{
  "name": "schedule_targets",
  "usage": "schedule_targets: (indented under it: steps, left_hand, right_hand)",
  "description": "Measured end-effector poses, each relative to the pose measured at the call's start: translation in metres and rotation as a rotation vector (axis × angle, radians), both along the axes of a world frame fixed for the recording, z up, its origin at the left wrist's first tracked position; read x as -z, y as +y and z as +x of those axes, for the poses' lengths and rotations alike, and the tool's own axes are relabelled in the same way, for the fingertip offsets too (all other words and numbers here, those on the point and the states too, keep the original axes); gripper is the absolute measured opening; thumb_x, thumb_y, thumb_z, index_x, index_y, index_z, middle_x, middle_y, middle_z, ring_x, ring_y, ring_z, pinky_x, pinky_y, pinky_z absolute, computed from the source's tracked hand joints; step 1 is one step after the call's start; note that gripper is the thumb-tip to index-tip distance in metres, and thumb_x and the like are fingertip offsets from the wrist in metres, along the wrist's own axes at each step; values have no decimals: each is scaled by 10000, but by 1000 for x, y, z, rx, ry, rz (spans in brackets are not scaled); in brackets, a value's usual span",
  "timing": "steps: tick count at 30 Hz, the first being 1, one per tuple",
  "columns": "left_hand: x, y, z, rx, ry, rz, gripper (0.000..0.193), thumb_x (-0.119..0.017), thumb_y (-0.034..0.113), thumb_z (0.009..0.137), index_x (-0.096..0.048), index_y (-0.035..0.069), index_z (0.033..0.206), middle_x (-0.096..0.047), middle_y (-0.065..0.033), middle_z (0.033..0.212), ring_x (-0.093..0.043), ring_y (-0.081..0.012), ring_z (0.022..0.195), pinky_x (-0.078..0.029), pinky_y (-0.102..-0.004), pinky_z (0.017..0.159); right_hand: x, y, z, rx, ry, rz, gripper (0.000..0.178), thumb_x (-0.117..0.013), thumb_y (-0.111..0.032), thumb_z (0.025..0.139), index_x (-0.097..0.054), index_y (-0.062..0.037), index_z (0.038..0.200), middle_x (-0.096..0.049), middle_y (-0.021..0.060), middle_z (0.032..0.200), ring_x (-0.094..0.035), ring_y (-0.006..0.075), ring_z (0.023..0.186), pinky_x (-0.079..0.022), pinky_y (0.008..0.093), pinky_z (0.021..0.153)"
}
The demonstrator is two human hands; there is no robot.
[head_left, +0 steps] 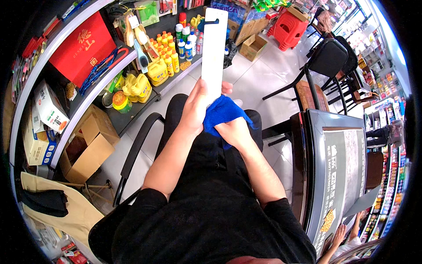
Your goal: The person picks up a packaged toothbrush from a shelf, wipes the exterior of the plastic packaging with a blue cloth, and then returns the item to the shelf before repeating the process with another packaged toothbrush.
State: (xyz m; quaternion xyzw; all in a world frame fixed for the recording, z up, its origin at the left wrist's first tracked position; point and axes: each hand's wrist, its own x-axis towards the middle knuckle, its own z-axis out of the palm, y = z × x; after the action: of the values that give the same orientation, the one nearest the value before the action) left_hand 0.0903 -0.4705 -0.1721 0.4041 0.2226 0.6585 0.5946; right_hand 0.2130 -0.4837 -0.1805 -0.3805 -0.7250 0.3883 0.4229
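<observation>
A long, flat white bar (214,57) with a dark notch near its top stands upright in front of me; I cannot make out its exact kind. My left hand (196,108) is closed around its lower part, thumb on the near face and fingertips showing past the right edge. Bunched in my right hand (234,131) is a blue cloth (223,110), pressed against the bar's lower end. The cloth covers that end and hides most of my right fingers.
Left are shelves with yellow bottles (141,88), a red bag (83,48) and an opened cardboard box (90,147). A glass-topped counter (312,176) stands right, a black chair (327,59) beyond it. Another person's hand (338,237) rests at lower right.
</observation>
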Motion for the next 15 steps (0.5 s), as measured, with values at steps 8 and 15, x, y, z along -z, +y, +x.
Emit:
schedule_targets:
  steps: [8, 15]
  left_hand:
    - [-9, -11, 6, 191, -166, -51, 611, -253, 454, 952, -329, -30, 1317, -445, -161, 1302, -446, -249, 1191, -330, -377, 1019]
    - [6, 3, 0, 124, -232, 4, 599, -281, 438, 952, -268, 2, 1363, -379, -165, 1359, -393, -254, 1235, -314, -377, 1028]
  right_hand:
    - [-23, 19, -8, 303, -177, 159, 208, -639, -242, 753, -598, -54, 832, -604, 183, 724, -608, 361, 700, -473, 418, 600]
    - [-2, 24, -6, 99, -126, 140, 241, -646, -144, 711, -569, -40, 915, -610, 195, 776, -613, 365, 746, -487, 405, 648]
